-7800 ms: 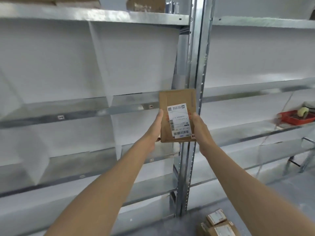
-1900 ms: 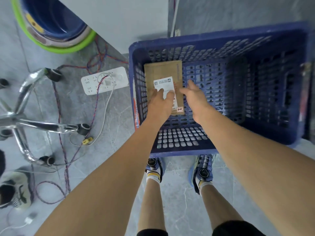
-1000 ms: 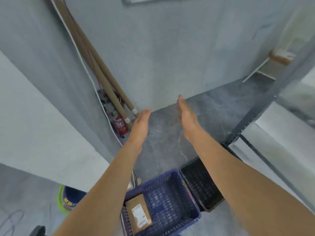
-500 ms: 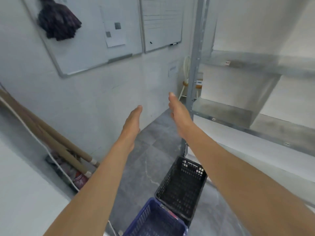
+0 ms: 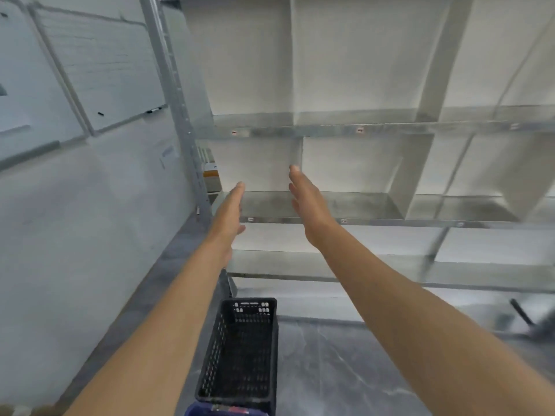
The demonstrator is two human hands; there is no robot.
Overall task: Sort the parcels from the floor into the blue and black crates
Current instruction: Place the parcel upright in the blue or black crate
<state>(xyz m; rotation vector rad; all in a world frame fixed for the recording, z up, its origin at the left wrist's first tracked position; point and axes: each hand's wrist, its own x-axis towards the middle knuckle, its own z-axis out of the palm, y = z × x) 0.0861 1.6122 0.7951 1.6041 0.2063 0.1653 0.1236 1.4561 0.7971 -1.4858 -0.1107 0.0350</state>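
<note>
Nearest you, at the bottom edge, only a sliver of the blue crate shows, w/ a reddish tag on its rim too cut off to read. The black crate touches its far side and stands on the grey veined floor tiles, running lengthwise away from you just R of the wall; its mesh walls and base are in plain view. Both your bare forearms reach fwd above the crates. Your L hand and R hand are held up in the air, fingers straight and close together, palms facing each other w/ a gap between, holding nothing and touching nothing. Beyond them is the galvanised steel shelving, divided by white panels into bays. Small red-and-white tags sit on the shelf edges, too small to read. An orange-and-white box peeks out just behind the rack's L upright; its print is illegible. Farthest L, a whiteboard on the wall has faint ruled lines, no legible writing, and a dark marker on its ledge.
</note>
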